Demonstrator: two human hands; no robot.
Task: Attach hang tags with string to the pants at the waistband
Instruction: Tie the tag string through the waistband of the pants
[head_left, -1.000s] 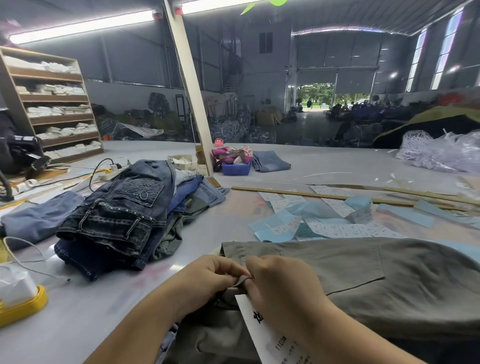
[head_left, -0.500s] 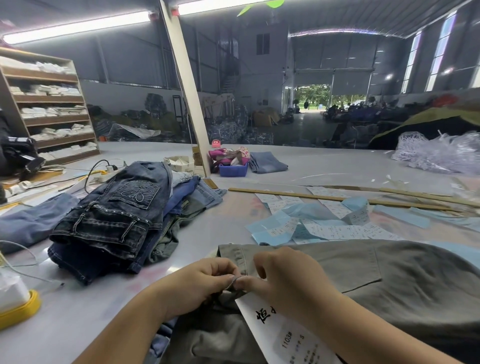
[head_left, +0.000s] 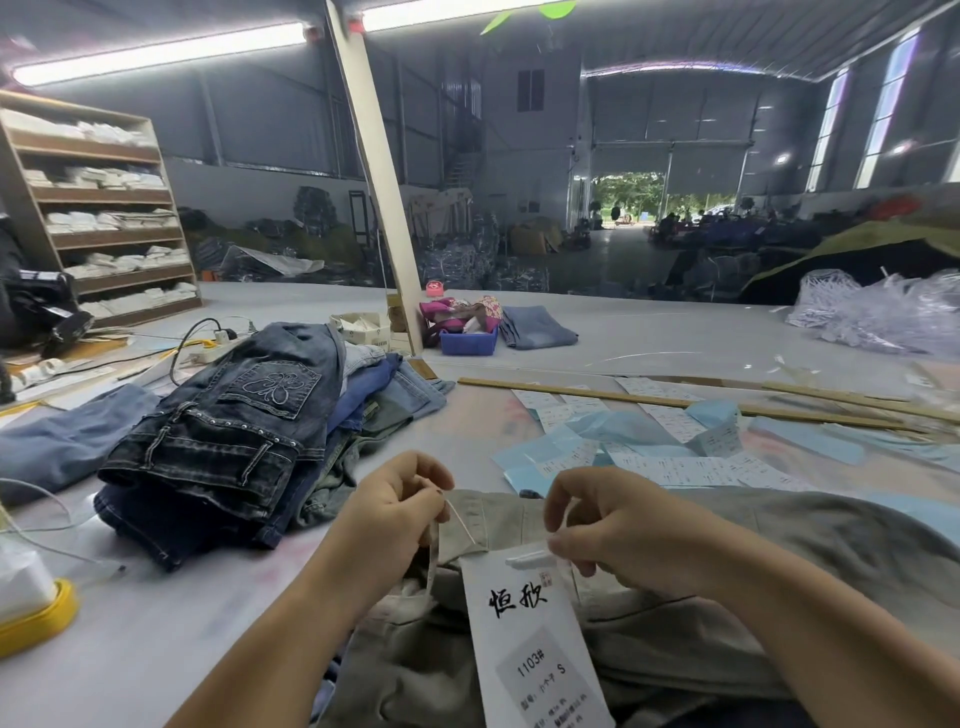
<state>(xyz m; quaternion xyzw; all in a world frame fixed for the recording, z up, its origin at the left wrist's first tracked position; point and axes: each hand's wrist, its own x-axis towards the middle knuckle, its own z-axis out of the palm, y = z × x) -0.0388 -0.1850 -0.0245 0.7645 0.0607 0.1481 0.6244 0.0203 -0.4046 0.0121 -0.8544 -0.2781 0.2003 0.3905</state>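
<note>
Grey-green pants (head_left: 727, 587) lie across the near edge of the table, waistband toward me. A white hang tag (head_left: 524, 639) with black characters and "1103# S" rests on them. A thin white string (head_left: 461, 521) runs taut from the tag's top toward the left. My left hand (head_left: 395, 512) pinches the string's left end beside a belt loop. My right hand (head_left: 618, 530) pinches the other end at the tag's top edge. The two hands are apart.
A pile of dark and blue jeans (head_left: 228, 436) sits to the left. Loose light-blue and white labels (head_left: 639, 447) are scattered ahead on the right, behind them a long wooden stick (head_left: 675, 402). A yellow-rimmed holder (head_left: 36, 613) stands at the near left.
My hands, pressed together at the waistband before, have pulled apart, drawing the string taut. The hang tag has come further into view on the pants.
</note>
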